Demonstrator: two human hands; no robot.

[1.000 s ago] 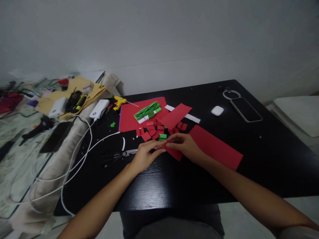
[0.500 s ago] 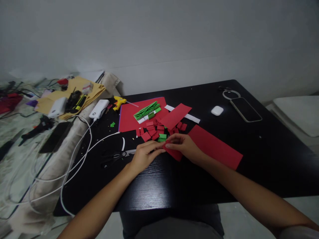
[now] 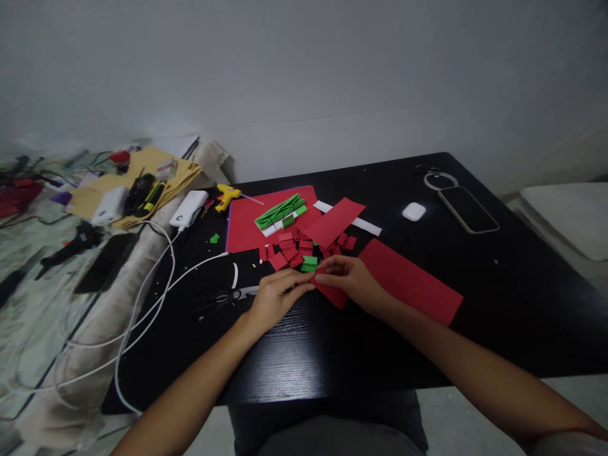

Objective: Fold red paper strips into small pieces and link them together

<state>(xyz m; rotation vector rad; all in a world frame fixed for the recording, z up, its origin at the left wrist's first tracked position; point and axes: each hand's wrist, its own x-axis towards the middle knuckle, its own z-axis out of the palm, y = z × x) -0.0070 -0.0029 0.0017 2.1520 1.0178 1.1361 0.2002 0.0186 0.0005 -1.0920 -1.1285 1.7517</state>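
A small piece of red paper (image 3: pixel 335 296) lies between my hands near the middle of the black table. My left hand (image 3: pixel 280 294) grips its left corner with fingertips and thumb. From the right, my right hand (image 3: pixel 349 277) pinches the same paper, partly covering it. Just beyond my fingers is a pile of small folded red paper pieces (image 3: pixel 289 247), with a folded green piece (image 3: pixel 309 263) at its near side. A larger red paper strip (image 3: pixel 411 278) lies partly under my right forearm. Scissors (image 3: pixel 228 297) lie left of my left hand.
Behind the pile, a red sheet (image 3: pixel 242 225) carries folded green strips (image 3: pixel 281 211). A yellow glue gun (image 3: pixel 228 196) and white power bank (image 3: pixel 189 209) stand left, with white cables (image 3: pixel 156 304) trailing. At right are a white earbud case (image 3: pixel 413 211) and phone (image 3: pixel 468 209).
Both hands stay almost in place on the red paper. Only a very slight shift of the paper between them shows.
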